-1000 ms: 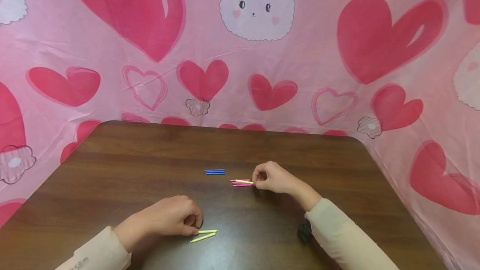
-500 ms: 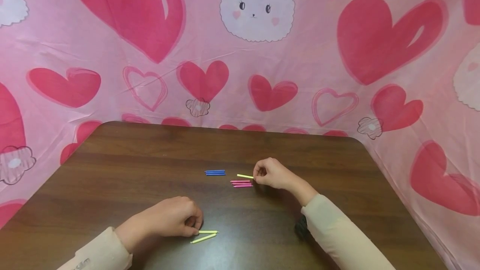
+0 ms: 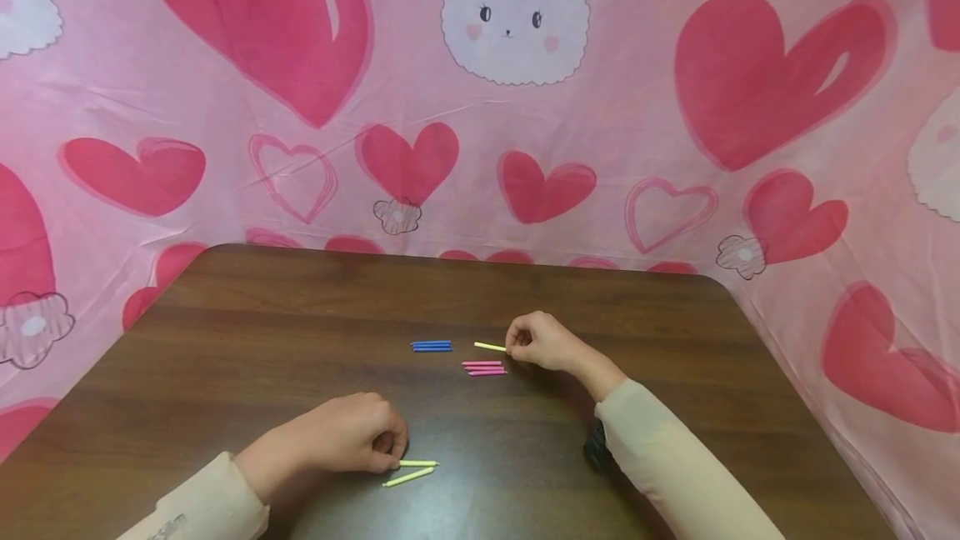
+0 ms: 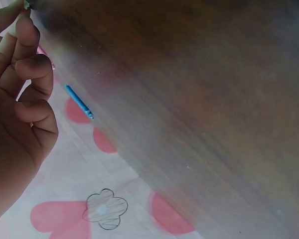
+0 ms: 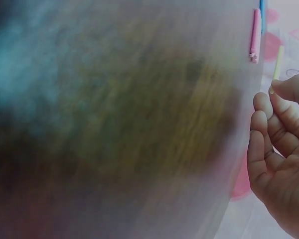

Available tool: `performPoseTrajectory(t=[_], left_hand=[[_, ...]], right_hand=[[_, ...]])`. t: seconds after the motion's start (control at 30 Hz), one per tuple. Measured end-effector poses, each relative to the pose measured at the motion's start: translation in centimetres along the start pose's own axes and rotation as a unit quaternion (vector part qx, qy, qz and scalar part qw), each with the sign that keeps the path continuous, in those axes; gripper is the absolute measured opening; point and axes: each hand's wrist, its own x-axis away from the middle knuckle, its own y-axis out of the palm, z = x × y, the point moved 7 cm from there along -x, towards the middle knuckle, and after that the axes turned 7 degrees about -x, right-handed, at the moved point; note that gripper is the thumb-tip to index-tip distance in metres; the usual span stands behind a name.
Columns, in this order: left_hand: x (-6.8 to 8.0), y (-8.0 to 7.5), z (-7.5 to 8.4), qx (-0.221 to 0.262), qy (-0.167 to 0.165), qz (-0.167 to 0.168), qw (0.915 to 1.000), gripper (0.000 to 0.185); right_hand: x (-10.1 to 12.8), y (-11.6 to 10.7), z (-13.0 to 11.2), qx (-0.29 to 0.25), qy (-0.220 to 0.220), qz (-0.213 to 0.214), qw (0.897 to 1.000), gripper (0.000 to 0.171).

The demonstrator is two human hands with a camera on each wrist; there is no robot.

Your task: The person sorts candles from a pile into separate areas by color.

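Observation:
My right hand (image 3: pixel 546 342) pinches one end of a thin yellow candle (image 3: pixel 490 347), which points left. In the right wrist view, thumb and forefinger grip the yellow candle (image 5: pixel 277 62) while the other fingers curl. Just in front of it lies a small group of pink candles (image 3: pixel 484 368), side by side. To their left is a row of blue candles (image 3: pixel 432 347). My left hand (image 3: pixel 348 433), nearer the front, pinches the left end of another yellow candle (image 3: pixel 420 463); its tip shows between the fingertips in the left wrist view. A further yellow candle (image 3: pixel 408 477) lies slanted beside it.
All this is on a brown wooden table (image 3: pixel 300 298) with rounded far corners. A pink cloth (image 3: pixel 465 107) with hearts and a rabbit hangs behind and along the sides. Something dark (image 3: pixel 596 446) sits under my right sleeve.
My right hand has carried its yellow candle from over the pink candles to a spot behind them, right of the blue row. My left hand has stayed in place.

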Motion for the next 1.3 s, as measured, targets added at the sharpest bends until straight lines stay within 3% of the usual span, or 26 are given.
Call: performPoseTrajectory(t=[0.7, 1.3], left_hand=[[0.0, 0.2, -0.2, 0.008, 0.000, 0.000, 1.0000, 0.018], [-0.1, 0.1, -0.2, 0.004, -0.010, -0.011, 0.9999, 0.018]], right_hand=[[-1.8, 0.6, 0.8, 0.020, 0.002, -0.025, 0.999, 0.006], [-2.1, 0.7, 0.6, 0.013, -0.006, -0.021, 1.000, 0.007]])
